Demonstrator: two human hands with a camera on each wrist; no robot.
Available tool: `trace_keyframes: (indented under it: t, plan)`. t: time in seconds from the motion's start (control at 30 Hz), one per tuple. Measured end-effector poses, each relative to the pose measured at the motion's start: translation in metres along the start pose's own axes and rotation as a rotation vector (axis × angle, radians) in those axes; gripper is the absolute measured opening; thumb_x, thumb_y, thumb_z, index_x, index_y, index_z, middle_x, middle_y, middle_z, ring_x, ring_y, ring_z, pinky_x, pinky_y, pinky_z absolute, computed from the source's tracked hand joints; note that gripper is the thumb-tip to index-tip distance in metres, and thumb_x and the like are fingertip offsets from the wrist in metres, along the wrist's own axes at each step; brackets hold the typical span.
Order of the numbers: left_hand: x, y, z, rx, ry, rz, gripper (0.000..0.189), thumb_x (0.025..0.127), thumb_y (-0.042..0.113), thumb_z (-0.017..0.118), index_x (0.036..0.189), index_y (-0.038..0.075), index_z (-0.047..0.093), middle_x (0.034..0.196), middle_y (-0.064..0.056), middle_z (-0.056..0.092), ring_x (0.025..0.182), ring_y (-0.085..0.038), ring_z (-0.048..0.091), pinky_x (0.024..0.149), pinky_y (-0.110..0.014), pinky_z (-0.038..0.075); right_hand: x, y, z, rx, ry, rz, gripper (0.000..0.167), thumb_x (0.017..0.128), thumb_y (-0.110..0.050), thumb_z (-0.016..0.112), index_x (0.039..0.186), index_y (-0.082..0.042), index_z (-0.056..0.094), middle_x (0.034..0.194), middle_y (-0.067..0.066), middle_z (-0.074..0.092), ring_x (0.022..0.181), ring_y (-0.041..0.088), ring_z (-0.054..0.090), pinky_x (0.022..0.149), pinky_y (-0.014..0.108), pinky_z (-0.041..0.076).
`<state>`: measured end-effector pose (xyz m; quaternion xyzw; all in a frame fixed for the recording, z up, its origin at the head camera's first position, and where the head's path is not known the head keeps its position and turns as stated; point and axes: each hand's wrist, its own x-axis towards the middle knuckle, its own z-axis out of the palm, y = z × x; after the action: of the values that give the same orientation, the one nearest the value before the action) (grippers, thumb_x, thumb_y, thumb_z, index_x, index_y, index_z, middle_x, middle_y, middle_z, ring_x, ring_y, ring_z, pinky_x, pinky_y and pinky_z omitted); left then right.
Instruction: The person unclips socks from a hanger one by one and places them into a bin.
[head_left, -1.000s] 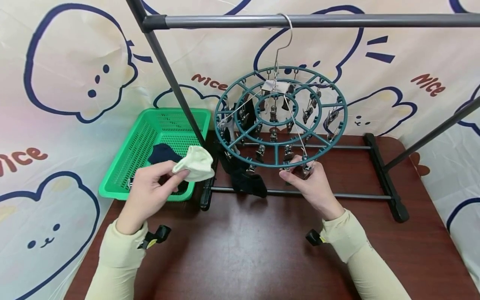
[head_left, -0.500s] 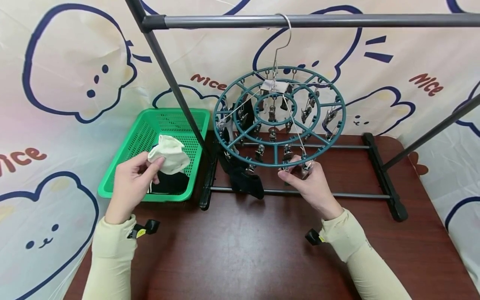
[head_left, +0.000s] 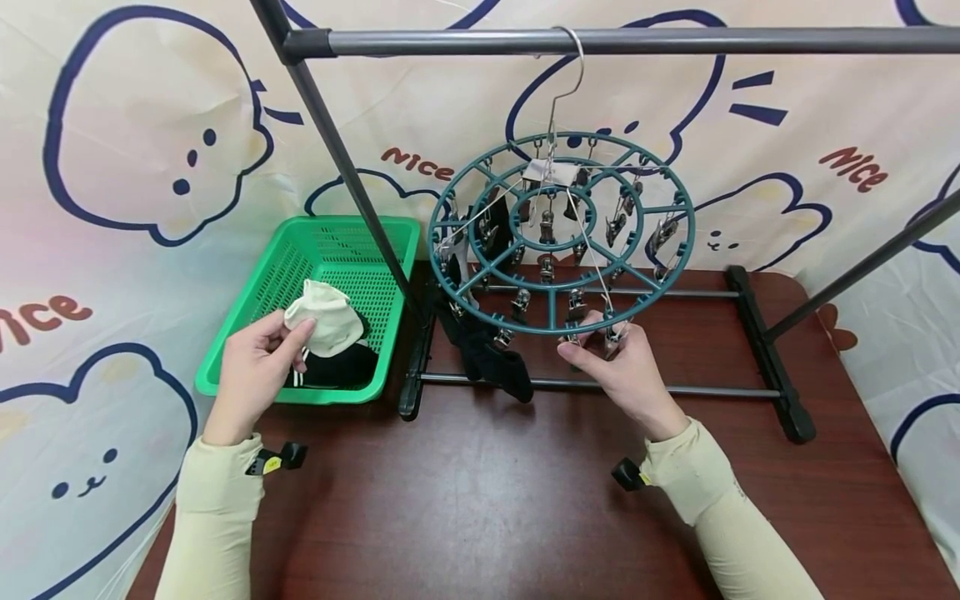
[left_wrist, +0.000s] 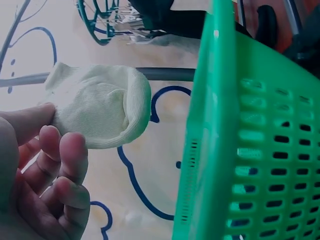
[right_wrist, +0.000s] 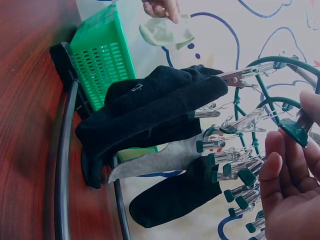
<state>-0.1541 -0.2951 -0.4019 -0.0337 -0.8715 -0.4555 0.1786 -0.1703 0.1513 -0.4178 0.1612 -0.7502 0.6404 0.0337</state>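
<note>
My left hand (head_left: 255,358) pinches a cream sock (head_left: 326,321) between thumb and fingers, above the green basket (head_left: 213,358). Ribbed knit and a rolled cuff show on this sock in the left wrist view. At the front rim of a round teal clip hanger (head_left: 553,330), my right hand (head_left: 630,379) holds a metal clip with a green tip (right_wrist: 294,131). Dark socks (right_wrist: 150,107) and a grey sock (right_wrist: 160,160) hang from other clips at the hanger's left side. Inside the basket lie dark pieces of cloth (head_left: 341,367), partly hidden by the cream sock.
The hanger hooks over the top bar (head_left: 450,42) of a grey rack standing on a brown table (head_left: 465,500). A slanted post (head_left: 345,158) of the rack rises between basket and hanger. Several other clips (right_wrist: 240,170) dangle below the rings. A printed cloth backs the table.
My left hand has moved left and slightly down with the cream sock, from beside the rack post to over the basket. My right hand stays at the hanger's front rim.
</note>
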Motion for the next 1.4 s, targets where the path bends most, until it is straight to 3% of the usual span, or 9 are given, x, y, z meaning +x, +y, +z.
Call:
trace_keyframes:
  t: [0.13, 0.37, 0.53, 0.67, 0.97, 1.4]
  plan:
    - [-0.004, 0.01, -0.002, 0.021, -0.025, -0.014, 0.036, 0.102, 0.015, 0.068, 0.071, 0.001, 0.057, 0.056, -0.006, 0.059, 0.051, -0.011, 0.059, 0.046, -0.025, 0.037, 0.0, 0.0, 0.0, -0.001, 0.003, 0.009, 0.009, 0.092, -0.007, 0.077, 0.089, -0.005, 0.068, 0.082, -0.007, 0.066, 0.082, 0.016, 0.048, 0.075, 0.031, 0.039]
    - [-0.003, -0.013, 0.0, 0.092, -0.066, -0.025, 0.035, 0.102, 0.018, 0.068, 0.071, 0.005, 0.057, 0.057, -0.01, 0.059, 0.053, -0.011, 0.058, 0.047, -0.026, 0.036, -0.001, 0.0, 0.0, -0.005, 0.009, 0.004, 0.009, 0.092, -0.006, 0.077, 0.089, -0.006, 0.069, 0.083, -0.007, 0.066, 0.085, 0.015, 0.051, 0.078, 0.03, 0.041]
    - [-0.003, -0.029, 0.0, 0.124, -0.136, -0.01, 0.036, 0.103, 0.021, 0.067, 0.072, 0.007, 0.057, 0.059, -0.012, 0.062, 0.053, -0.008, 0.059, 0.049, -0.026, 0.039, -0.001, 0.001, 0.0, -0.005, 0.006, -0.001, 0.009, 0.092, -0.005, 0.077, 0.09, -0.005, 0.068, 0.083, -0.007, 0.065, 0.086, 0.015, 0.051, 0.08, 0.03, 0.041]
    - [-0.003, -0.033, -0.001, 0.147, -0.192, -0.003, 0.037, 0.103, 0.025, 0.067, 0.072, 0.007, 0.057, 0.061, -0.008, 0.064, 0.056, -0.015, 0.062, 0.052, -0.027, 0.041, -0.001, 0.0, -0.001, -0.016, 0.012, -0.004, 0.009, 0.092, -0.006, 0.077, 0.089, -0.006, 0.068, 0.083, -0.008, 0.065, 0.086, 0.016, 0.051, 0.079, 0.031, 0.041]
    - [-0.003, -0.043, 0.0, 0.213, -0.237, 0.015, 0.04, 0.104, 0.031, 0.065, 0.073, 0.008, 0.057, 0.063, -0.006, 0.063, 0.057, -0.019, 0.063, 0.054, -0.028, 0.043, -0.001, 0.0, -0.001, -0.015, 0.011, -0.002, 0.009, 0.092, -0.006, 0.077, 0.09, -0.004, 0.068, 0.083, -0.008, 0.066, 0.088, 0.016, 0.051, 0.08, 0.032, 0.04]
    - [-0.001, -0.059, 0.005, 0.296, -0.261, 0.004, 0.04, 0.104, 0.035, 0.064, 0.072, 0.012, 0.057, 0.058, -0.001, 0.055, 0.052, -0.013, 0.047, 0.052, -0.032, 0.036, 0.0, 0.001, -0.001, -0.014, 0.004, -0.01, 0.007, 0.092, -0.004, 0.076, 0.092, -0.003, 0.069, 0.084, -0.009, 0.067, 0.09, 0.016, 0.052, 0.082, 0.032, 0.04]
